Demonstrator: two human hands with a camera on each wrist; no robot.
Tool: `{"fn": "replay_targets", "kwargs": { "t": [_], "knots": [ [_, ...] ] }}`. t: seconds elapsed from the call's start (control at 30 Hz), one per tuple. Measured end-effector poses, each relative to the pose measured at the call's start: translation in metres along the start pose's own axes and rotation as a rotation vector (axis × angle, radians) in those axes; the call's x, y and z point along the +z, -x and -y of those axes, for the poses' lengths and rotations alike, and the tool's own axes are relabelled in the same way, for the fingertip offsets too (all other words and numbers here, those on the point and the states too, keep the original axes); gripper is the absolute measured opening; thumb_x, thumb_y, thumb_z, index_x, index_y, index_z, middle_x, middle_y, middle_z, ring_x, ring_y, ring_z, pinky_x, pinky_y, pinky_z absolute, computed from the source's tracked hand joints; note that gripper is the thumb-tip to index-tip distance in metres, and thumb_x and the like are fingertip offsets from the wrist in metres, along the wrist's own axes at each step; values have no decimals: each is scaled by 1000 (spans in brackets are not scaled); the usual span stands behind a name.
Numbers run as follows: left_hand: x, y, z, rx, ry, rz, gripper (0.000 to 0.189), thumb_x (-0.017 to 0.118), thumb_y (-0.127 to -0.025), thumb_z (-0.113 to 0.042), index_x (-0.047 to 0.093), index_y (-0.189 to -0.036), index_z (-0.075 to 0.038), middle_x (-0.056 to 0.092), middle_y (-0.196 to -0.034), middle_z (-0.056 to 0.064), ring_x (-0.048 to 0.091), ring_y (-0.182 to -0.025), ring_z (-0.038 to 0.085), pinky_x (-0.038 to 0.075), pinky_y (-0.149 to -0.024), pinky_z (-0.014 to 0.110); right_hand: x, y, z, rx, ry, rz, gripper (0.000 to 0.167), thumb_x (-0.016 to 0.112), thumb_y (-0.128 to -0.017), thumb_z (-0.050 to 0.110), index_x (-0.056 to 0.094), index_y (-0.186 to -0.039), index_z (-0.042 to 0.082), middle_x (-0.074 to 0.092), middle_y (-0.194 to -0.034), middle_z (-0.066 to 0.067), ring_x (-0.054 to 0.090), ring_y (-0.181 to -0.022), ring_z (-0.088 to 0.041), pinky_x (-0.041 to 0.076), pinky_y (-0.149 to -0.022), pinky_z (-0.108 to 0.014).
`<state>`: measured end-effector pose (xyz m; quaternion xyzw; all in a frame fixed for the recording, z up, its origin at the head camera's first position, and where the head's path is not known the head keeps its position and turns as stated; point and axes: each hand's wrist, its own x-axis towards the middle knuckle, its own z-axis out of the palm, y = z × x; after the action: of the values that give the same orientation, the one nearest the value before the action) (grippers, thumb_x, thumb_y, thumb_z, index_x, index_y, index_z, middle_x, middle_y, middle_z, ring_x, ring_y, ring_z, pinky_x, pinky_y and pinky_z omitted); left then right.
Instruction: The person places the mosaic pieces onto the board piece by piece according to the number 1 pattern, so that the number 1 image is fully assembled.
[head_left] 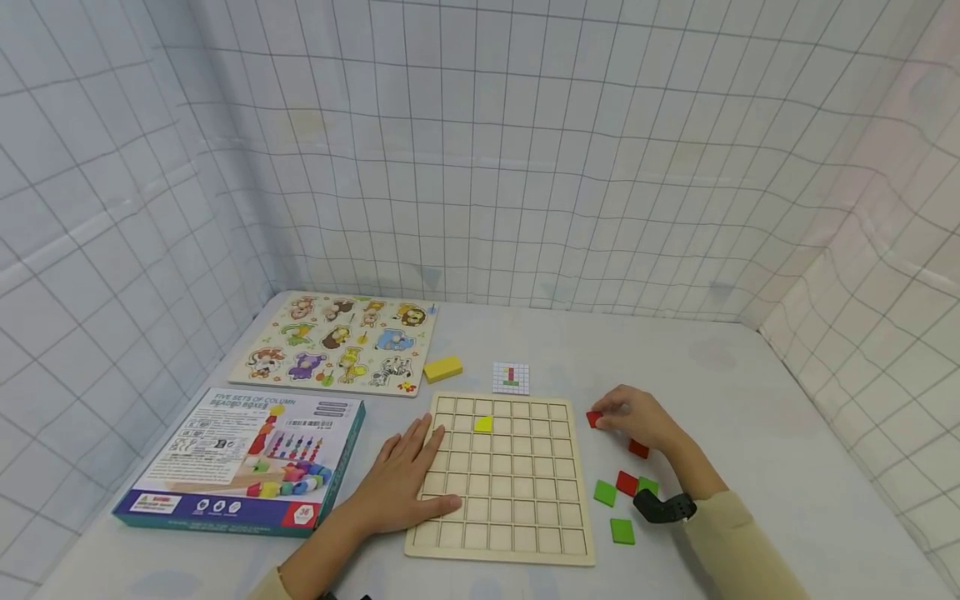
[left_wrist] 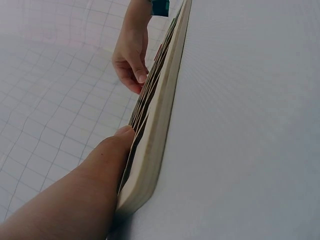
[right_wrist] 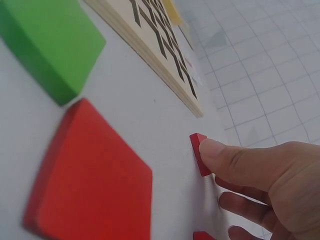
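My left hand [head_left: 401, 483] rests with its fingers straight on the left edge of a wooden grid board [head_left: 501, 557]; its thumb [left_wrist: 112, 147] lies over the rim. One yellow piece [head_left: 483, 425] lies in an upper cell of the grid. Just right of the board's upper right side, my right hand [head_left: 637, 417] pinches a red square tile [right_wrist: 201, 159] between thumb and fingers, the tile tipped on edge in the right wrist view. Nearby lie two other red tiles [head_left: 627, 482] and several green tiles [head_left: 622, 531], one partly covered by the wrist strap.
A small card [head_left: 512, 377] with a coloured grid pattern lies behind the board, with a yellow block [head_left: 443, 368] to its left. At the left are an animal puzzle board [head_left: 348, 333] and a bead-set box [head_left: 240, 458]. Grid-patterned cloth walls [head_left: 510, 167] enclose the table.
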<state>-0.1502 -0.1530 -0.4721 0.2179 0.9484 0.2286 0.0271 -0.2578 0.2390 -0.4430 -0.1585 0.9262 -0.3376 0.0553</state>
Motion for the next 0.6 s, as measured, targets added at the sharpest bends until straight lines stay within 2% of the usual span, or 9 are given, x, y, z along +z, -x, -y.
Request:
{"fn": "replay_targets", "kwargs": {
  "t": [0.2, 0.43, 0.6],
  "knots": [
    [0, 0, 0, -3, 7, 0, 103, 54, -85, -71, 20, -156, -4, 5, -161, 18, 4, -148, 32, 7, -113, 58, 2, 1, 2, 5, 12, -20, 13, 76, -85, 13, 69, -96, 11, 61, -93, 0, 54, -92, -22, 44, -82, -43],
    [1, 0, 1, 1, 5, -3, 102, 53, -85, -71, 20, -156, -5, 6, -161, 18, 4, -148, 32, 7, -113, 58, 3, 3, 3, 11, 11, -41, 11, 75, -86, 11, 67, -93, 13, 60, -88, 2, 54, -88, -20, 44, -76, -39],
    [1, 0, 1, 1, 6, 1, 102, 53, -85, -71, 21, -156, -4, 6, -161, 18, 4, -148, 32, 7, -113, 58, 4, 3, 2, 9, 16, -62, 4, 69, -91, 12, 67, -88, 10, 63, -85, 3, 55, -82, -19, 46, -71, -36]
  ]
}}
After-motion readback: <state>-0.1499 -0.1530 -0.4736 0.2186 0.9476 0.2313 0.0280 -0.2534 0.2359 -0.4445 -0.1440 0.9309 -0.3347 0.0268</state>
